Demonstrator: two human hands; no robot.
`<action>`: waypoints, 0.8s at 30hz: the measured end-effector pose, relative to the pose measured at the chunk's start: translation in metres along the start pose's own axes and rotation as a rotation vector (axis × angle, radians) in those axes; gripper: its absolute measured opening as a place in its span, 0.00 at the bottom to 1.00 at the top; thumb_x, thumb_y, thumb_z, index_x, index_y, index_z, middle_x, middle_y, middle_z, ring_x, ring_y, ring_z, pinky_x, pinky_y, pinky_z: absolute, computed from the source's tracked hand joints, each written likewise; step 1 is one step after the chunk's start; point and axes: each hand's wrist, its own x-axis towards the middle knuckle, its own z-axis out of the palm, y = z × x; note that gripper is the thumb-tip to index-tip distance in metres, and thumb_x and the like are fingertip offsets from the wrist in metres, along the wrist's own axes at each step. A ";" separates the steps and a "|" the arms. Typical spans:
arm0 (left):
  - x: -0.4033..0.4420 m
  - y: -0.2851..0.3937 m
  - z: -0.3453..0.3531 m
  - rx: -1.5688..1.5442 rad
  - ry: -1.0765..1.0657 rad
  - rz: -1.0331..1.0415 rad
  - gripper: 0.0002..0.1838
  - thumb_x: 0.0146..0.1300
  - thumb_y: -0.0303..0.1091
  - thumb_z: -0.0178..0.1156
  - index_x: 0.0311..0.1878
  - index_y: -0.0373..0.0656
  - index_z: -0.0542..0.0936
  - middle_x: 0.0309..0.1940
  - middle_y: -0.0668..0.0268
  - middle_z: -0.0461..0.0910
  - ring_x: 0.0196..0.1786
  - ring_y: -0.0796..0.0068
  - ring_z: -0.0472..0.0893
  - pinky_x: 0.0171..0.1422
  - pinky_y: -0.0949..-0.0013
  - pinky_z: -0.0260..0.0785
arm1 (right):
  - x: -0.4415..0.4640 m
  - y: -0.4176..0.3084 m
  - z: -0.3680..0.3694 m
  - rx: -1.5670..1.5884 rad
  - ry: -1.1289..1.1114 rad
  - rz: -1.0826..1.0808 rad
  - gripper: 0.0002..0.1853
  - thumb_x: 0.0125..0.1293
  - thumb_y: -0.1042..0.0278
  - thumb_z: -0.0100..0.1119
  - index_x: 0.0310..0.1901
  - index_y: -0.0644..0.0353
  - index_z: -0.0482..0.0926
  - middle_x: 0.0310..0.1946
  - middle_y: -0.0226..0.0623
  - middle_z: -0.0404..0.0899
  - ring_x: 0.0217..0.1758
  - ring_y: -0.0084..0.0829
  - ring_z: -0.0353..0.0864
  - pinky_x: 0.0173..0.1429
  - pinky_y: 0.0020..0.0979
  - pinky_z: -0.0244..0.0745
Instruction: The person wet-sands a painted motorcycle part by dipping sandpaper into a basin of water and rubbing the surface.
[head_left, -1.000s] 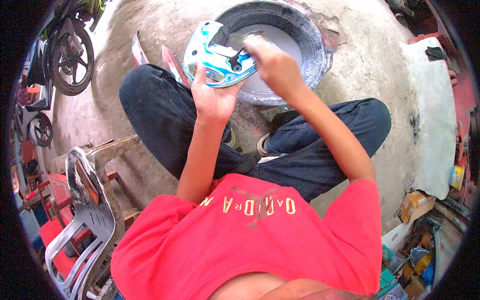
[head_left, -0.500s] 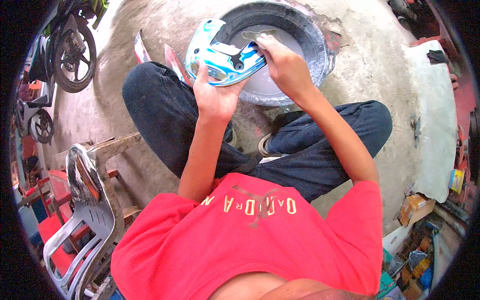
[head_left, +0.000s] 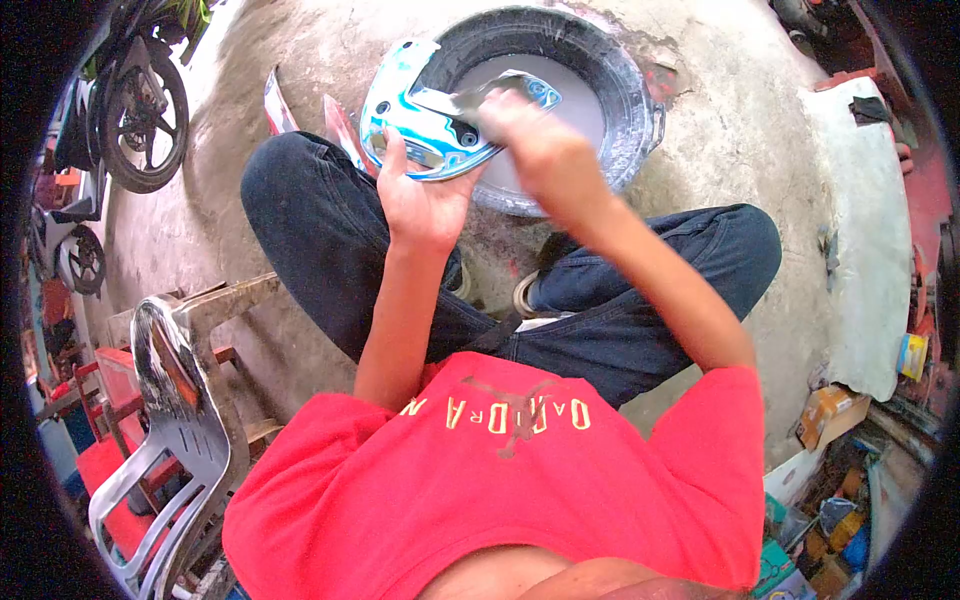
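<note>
Right hand [head_left: 540, 135] shifted leftward across the panel [head_left: 425, 122]

Over the basin's [head_left: 632, 120] left rim, the panel is grasped by the left hand's [head_left: 425, 202] fingers; above the basin, a blurred grey sheet [head_left: 472, 101] is pinched by the right fingers.

Bright light washes over a scuffed, stained concrete floor [head_left: 705, 150]. Along the left edge stand a parked motorcycle [head_left: 145, 124] and, nearer, a worn gray plastic chair [head_left: 195, 435]. At right, a long whitish slab [head_left: 868, 260] lies near a cardboard box [head_left: 833, 415] and jumbled clutter [head_left: 840, 525].
</note>
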 end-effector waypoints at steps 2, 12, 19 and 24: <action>0.009 -0.005 -0.017 0.068 -0.056 0.069 0.29 0.81 0.54 0.37 0.77 0.48 0.59 0.74 0.53 0.65 0.74 0.48 0.67 0.77 0.32 0.57 | -0.008 -0.028 0.007 0.002 -0.034 -0.094 0.21 0.65 0.75 0.53 0.60 0.62 0.79 0.61 0.49 0.81 0.66 0.43 0.80 0.70 0.41 0.75; 0.006 -0.001 -0.008 -0.023 -0.040 -0.022 0.31 0.81 0.55 0.38 0.77 0.47 0.59 0.73 0.52 0.66 0.74 0.48 0.67 0.77 0.31 0.56 | 0.004 0.020 0.000 -0.044 -0.033 0.091 0.21 0.66 0.75 0.54 0.61 0.60 0.78 0.61 0.48 0.80 0.65 0.44 0.80 0.68 0.41 0.76; 0.004 0.000 -0.007 -0.013 -0.037 -0.008 0.30 0.81 0.54 0.37 0.77 0.46 0.59 0.73 0.52 0.65 0.74 0.47 0.67 0.76 0.32 0.57 | 0.006 0.007 0.000 -0.010 -0.025 0.022 0.21 0.65 0.76 0.53 0.60 0.60 0.80 0.60 0.47 0.81 0.65 0.44 0.80 0.69 0.40 0.75; 0.005 0.000 -0.006 -0.044 -0.054 -0.028 0.31 0.81 0.55 0.38 0.77 0.45 0.58 0.74 0.51 0.65 0.74 0.45 0.67 0.76 0.32 0.57 | 0.008 0.036 -0.003 -0.070 -0.043 0.206 0.21 0.66 0.76 0.52 0.60 0.59 0.79 0.59 0.50 0.80 0.65 0.46 0.79 0.68 0.41 0.75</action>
